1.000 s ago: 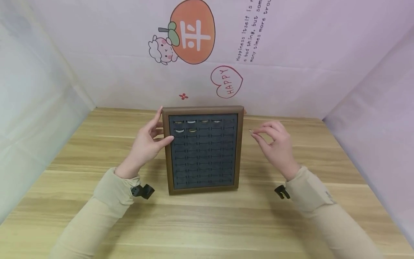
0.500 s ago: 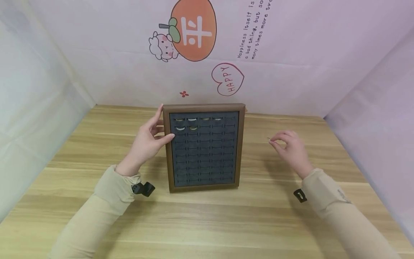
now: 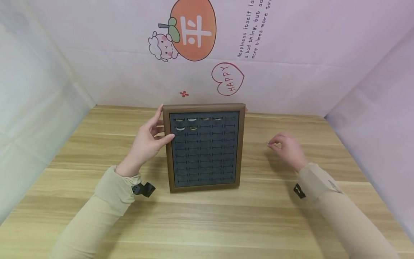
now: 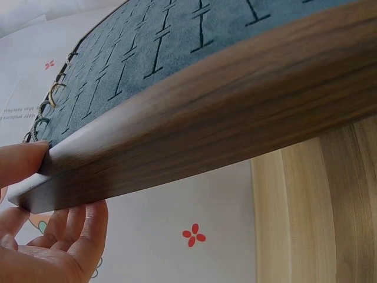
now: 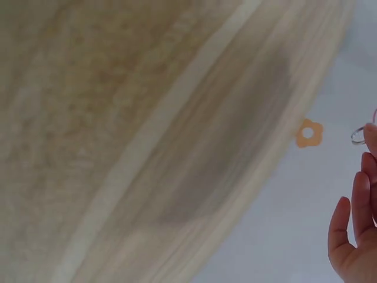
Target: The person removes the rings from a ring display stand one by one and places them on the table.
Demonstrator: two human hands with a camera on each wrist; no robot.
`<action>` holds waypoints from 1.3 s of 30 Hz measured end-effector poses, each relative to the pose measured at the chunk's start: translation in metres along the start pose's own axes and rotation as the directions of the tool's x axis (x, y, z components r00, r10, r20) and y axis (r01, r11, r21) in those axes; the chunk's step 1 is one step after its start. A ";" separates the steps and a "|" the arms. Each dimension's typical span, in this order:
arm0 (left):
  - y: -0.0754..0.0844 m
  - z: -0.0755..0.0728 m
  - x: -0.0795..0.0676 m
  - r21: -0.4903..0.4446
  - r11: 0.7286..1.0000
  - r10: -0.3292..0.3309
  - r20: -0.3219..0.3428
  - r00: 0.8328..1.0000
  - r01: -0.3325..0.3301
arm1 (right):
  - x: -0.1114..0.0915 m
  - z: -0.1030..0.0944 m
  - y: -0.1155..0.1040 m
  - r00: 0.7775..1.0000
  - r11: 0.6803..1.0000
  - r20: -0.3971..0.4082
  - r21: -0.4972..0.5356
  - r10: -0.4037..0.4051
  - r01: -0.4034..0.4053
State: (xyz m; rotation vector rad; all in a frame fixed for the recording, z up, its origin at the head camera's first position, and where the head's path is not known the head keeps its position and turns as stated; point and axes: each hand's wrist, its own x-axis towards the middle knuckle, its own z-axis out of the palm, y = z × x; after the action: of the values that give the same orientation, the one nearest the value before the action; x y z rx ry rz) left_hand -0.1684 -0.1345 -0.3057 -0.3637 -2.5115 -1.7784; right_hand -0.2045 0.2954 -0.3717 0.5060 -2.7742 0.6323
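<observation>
A ring display tray with a brown wooden frame and dark slotted padding stands tilted up on the table. My left hand grips its left edge near the top, thumb on the front and fingers behind, as the left wrist view also shows. Several rings sit in the top two rows of slots. Right of the tray, my right hand pinches a small ring between thumb and fingertips, above the table and apart from the tray. In the head view that ring is tiny.
The wood-grain table ends at a printed white backdrop just behind the tray. Pale cloth side walls close in the left and right. A small black camera mount sits at the left cuff.
My right hand has drawn back to the right, away from the tray, with the ring in its fingers, then turned slightly lower. The left hand keeps its hold on the tray.
</observation>
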 end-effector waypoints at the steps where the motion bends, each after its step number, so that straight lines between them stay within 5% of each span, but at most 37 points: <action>1: 0.000 0.000 0.000 0.000 1.000 -0.001 0.000 1.000 0.001 | 0.001 0.001 0.002 1.000 1.000 0.025 0.001 0.010 -0.010; 9: -0.001 0.000 0.000 0.003 1.000 0.007 -0.001 1.000 -0.007 | 0.005 0.007 0.007 0.980 0.998 0.190 -0.003 0.065 -0.066; 27: -0.002 0.000 0.000 -0.013 1.000 0.005 -0.001 1.000 -0.005 | 0.006 0.016 0.006 0.956 0.996 0.294 -0.088 0.018 0.008; 39: 0.000 0.001 0.000 0.010 1.000 0.004 -0.018 1.000 -0.004 | 0.004 0.014 0.005 0.943 0.997 0.328 -0.066 0.055 -0.035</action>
State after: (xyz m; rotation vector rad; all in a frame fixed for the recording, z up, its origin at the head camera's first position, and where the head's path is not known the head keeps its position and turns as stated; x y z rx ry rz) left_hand -0.1681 -0.1337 -0.3063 -0.3504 -2.5049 -1.7594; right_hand -0.2124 0.2921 -0.3845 0.5843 -3.1167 0.5128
